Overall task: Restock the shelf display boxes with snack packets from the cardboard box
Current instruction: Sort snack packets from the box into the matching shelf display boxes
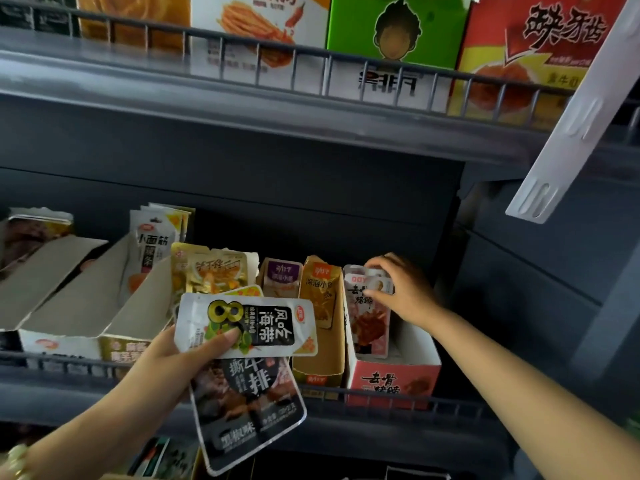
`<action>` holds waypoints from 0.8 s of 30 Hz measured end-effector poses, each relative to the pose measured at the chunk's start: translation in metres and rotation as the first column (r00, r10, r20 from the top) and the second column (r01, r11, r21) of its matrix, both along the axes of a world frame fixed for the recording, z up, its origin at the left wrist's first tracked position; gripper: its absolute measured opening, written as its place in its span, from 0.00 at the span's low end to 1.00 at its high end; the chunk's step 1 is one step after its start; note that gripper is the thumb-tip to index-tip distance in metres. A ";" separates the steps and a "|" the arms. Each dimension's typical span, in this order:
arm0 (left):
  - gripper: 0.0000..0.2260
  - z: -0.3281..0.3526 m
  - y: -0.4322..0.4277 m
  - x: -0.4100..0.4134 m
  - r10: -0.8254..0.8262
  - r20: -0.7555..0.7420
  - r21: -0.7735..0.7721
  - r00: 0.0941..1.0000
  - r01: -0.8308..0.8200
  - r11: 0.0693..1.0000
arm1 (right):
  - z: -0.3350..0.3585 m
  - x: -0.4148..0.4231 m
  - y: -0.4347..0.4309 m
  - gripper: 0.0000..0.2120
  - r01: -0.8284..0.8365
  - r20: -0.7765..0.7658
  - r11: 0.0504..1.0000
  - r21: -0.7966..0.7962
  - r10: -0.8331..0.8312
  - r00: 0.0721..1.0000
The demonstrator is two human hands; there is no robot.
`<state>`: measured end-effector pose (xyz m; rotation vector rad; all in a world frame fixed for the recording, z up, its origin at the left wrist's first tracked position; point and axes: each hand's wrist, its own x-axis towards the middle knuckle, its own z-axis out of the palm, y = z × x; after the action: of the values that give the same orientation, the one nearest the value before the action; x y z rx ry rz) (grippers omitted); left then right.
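A: What is happening on the left?
B: The left hand point(180, 351) is gripping a fanned stack in front of the shelf rail point(69, 367): the white seaweed packet point(246, 323) on top, the dark beef packet point(246, 410) hanging beneath.
A: Any risk?
B: The beef packet is dangling low; if that grip is loosening, I judge it is likely slipping out.
A: And further right?
B: The right hand point(398, 292) is pinching the pink packets point(369, 313), its fingers point(381, 264) curling over their tops, inside the red display box point(394, 379). Pushing hard risks toppling the row. The cardboard box is not showing.
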<state>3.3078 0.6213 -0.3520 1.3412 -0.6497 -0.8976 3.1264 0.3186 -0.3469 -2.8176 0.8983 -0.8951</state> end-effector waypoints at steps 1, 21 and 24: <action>0.47 0.000 0.001 0.001 0.000 -0.001 0.000 1.000 0.000 1.000 | 0.004 0.003 0.012 0.15 -0.019 0.102 0.998 0.057 0.013 0.995; 0.19 0.004 0.075 0.045 -0.054 0.077 -0.006 0.996 0.054 0.999 | 0.029 0.075 0.207 0.22 -0.358 0.367 0.361 0.861 0.047 0.929; 0.20 0.001 0.096 0.074 -0.055 0.079 0.009 0.995 0.054 0.998 | 0.031 0.097 0.216 0.23 -0.402 0.433 0.342 0.850 -0.016 0.901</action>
<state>3.3815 0.7174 -0.3514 1.3761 -0.7486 -0.8945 3.2229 0.5346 -0.3156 -1.5946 0.6418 -0.5395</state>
